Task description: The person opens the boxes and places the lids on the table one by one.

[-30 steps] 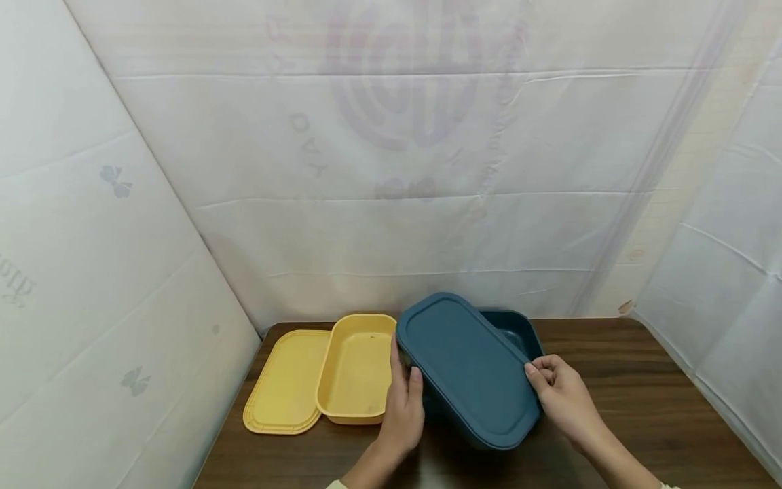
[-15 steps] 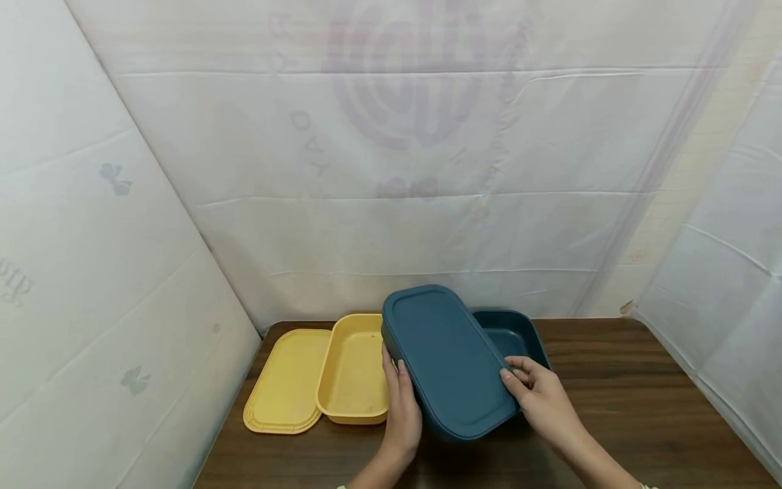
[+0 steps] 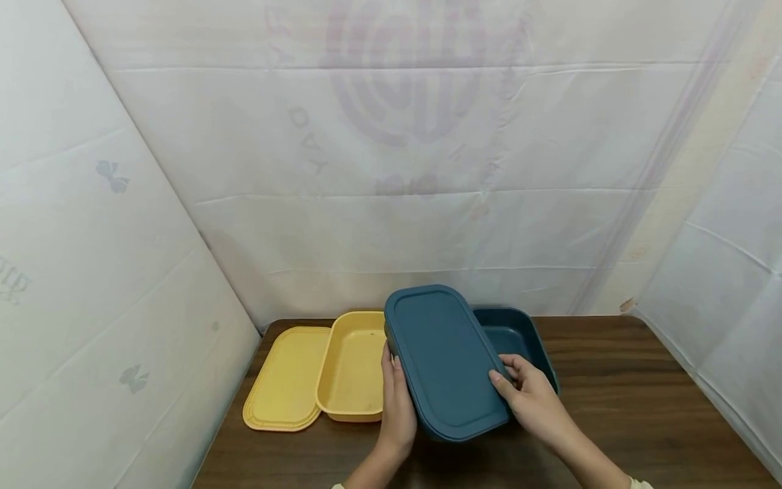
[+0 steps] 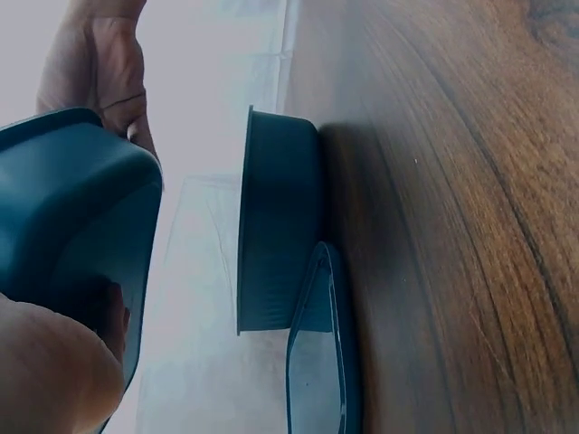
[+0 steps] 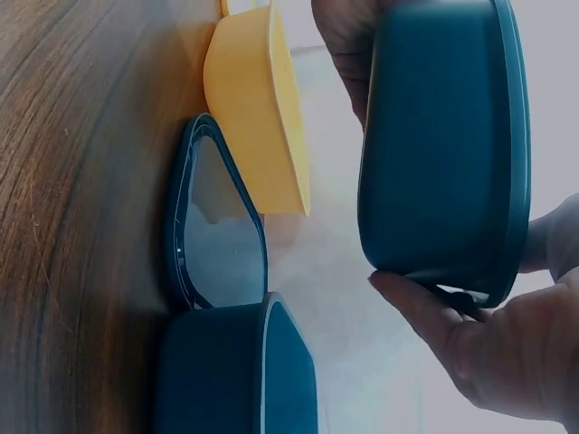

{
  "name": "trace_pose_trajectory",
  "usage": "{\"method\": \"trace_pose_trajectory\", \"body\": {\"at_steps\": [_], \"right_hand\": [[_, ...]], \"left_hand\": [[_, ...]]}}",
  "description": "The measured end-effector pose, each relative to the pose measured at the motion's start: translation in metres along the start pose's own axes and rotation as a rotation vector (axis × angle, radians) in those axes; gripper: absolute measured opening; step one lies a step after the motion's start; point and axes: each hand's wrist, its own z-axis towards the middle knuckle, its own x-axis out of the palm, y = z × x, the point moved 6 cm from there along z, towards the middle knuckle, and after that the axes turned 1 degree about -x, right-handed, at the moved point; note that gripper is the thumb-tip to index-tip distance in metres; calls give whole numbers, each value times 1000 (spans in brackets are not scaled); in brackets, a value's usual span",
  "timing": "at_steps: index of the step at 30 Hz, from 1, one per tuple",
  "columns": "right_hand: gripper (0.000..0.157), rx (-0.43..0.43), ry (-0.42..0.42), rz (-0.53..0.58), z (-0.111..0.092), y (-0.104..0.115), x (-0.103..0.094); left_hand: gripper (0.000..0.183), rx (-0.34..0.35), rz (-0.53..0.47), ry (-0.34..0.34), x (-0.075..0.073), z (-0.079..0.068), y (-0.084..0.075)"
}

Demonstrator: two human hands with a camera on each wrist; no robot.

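Observation:
A dark blue lidded food container is held tilted above the table. Along its left side, my left hand grips the wall. At the right edge, near the lower corner, my right hand pinches the rim of its blue lid. In the right wrist view a small gap shows under the lid by that hand. Behind stands an open dark blue container, partly hidden. On the table below lies another blue-rimmed lid, hidden in the head view.
An open yellow container stands just left of my left hand, overlapping the edge of a flat yellow lid. The brown wooden table meets a white sheet wall at the back.
The held blue container has shifted left and turned more upright, uncovering more of the blue container behind. My right hand has moved left with its edge, slightly further in the last half second.

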Motion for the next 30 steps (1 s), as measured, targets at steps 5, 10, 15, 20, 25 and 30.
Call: {"method": "trace_pose_trajectory", "body": {"at_steps": [5,10,15,20,25,30], "right_hand": [[59,-32,15,0,-4,3,1],[61,-103,59,45,-6,8,0],[75,-82,259,218,-10,7,3],[75,-26,385,361,-13,3,2],[74,-40,401,391,-13,2,1],[72,-55,403,411,-14,2,3]], "left_hand": [[50,-27,26,-1,-2,-2,0],[48,11,18,32,-5,-1,-2],[47,26,-1,54,-8,-1,-4],[47,25,-61,78,-8,-1,-7],[47,36,-88,91,-7,-2,-10],[47,62,-85,95,-7,0,-11]]}}
